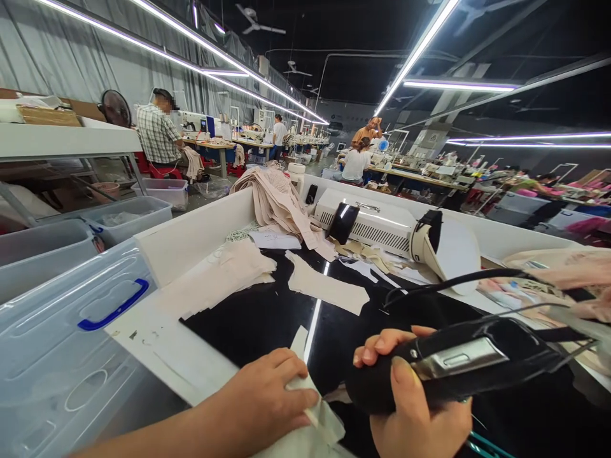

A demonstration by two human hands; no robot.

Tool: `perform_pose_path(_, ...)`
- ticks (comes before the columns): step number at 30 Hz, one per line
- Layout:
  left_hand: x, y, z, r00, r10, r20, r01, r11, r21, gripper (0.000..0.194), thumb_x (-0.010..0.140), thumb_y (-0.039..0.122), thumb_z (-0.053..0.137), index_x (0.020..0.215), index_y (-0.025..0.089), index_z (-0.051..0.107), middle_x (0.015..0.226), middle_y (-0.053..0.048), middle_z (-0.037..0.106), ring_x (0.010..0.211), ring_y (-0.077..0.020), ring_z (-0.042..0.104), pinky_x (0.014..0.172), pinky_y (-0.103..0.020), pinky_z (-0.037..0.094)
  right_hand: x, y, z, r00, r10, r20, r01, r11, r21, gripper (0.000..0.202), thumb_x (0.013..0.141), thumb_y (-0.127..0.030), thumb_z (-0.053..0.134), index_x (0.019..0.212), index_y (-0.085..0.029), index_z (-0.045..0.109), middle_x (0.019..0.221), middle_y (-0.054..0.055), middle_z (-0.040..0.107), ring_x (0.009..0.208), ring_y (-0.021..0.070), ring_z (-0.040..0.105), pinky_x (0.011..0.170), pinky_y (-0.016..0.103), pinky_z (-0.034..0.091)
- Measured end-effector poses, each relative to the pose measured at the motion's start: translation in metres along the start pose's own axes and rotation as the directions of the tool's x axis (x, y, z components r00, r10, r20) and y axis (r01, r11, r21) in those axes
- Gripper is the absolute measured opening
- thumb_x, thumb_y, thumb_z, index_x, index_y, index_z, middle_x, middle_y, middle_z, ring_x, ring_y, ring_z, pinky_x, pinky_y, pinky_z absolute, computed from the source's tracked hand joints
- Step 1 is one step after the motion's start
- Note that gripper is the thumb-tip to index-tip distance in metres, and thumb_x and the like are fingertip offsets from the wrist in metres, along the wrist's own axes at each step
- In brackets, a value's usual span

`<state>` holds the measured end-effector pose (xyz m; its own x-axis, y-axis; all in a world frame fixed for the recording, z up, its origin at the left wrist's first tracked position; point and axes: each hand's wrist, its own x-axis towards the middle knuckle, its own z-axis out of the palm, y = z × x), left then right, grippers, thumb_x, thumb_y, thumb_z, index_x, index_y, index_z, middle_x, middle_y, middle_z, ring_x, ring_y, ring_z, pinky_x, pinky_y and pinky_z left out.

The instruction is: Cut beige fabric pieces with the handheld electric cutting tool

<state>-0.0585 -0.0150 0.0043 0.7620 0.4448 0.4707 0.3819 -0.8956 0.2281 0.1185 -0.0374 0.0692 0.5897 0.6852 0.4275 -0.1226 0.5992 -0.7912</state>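
Observation:
My left hand (272,397) is closed on a cream fabric piece (324,420) low in the middle of the view, pinching its folded edge between thumb and fingers. In my right hand (415,413) is a black handheld tool (449,369) with a rounded body and a silver plate. Cords run from its rear towards the right. The tool's working end is hidden, close to the fabric. Just beyond my hands, a single cut fabric piece (329,286) lies flat on the glossy black surface (238,337). A stack of cream pieces (224,270) is to its left.
A white vented box (367,216) stands at the back of the table, with a phone (344,222) leaning on it. Draped fabric layers (274,200) hang over the back-left wall. A clear plastic bin (71,343) adjoins the left edge. Several people work at sewing machines beyond.

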Motion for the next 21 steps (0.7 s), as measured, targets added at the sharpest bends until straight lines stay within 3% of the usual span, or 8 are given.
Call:
perform_pose_path(7, -0.004, -0.002, -0.005, 0.997, -0.026, 0.076, 0.025, 1.0, 0.007, 0.028, 0.094, 0.034, 0.077, 0.118, 0.026, 0.066, 0.117, -0.008, 0.06, 0.111, -0.0253, 0.059, 0.093, -0.034, 0.056, 0.004, -0.004, 0.007, 0.997, 0.03, -0.065, -0.029, 0.999, 0.019, 0.036, 0.073, -0.021, 0.08, 0.103, -0.025, 0.061, 0.071, -0.004, 0.066, 0.059, 0.0154, 0.061, 0.052, 0.031, 0.058)
perform_pose_path(15, -0.006, -0.004, 0.005, 1.0, -0.027, 0.01, 0.027, 1.0, -0.002, 0.023, 0.094, 0.035, 0.076, 0.113, 0.026, 0.066, 0.118, -0.009, 0.056, 0.111, -0.0249, 0.057, 0.093, -0.033, 0.055, 0.005, 0.006, 0.011, 0.998, 0.066, -0.006, -0.066, 0.998, -0.002, 0.034, 0.077, -0.023, 0.079, 0.105, -0.026, 0.059, 0.075, -0.005, 0.066, 0.06, 0.0146, 0.062, 0.055, 0.032, 0.059)
perform_pose_path(21, -0.007, -0.005, 0.009, 1.0, -0.023, -0.015, 0.023, 1.0, -0.01, 0.024, 0.093, 0.035, 0.077, 0.112, 0.026, 0.067, 0.117, -0.01, 0.056, 0.11, -0.0262, 0.058, 0.091, -0.035, 0.056, 0.007, 0.006, 0.016, 0.998, 0.061, -0.033, -0.061, 0.998, 0.003, 0.035, 0.076, -0.021, 0.078, 0.104, -0.026, 0.059, 0.073, -0.006, 0.066, 0.059, 0.0139, 0.061, 0.056, 0.032, 0.059)
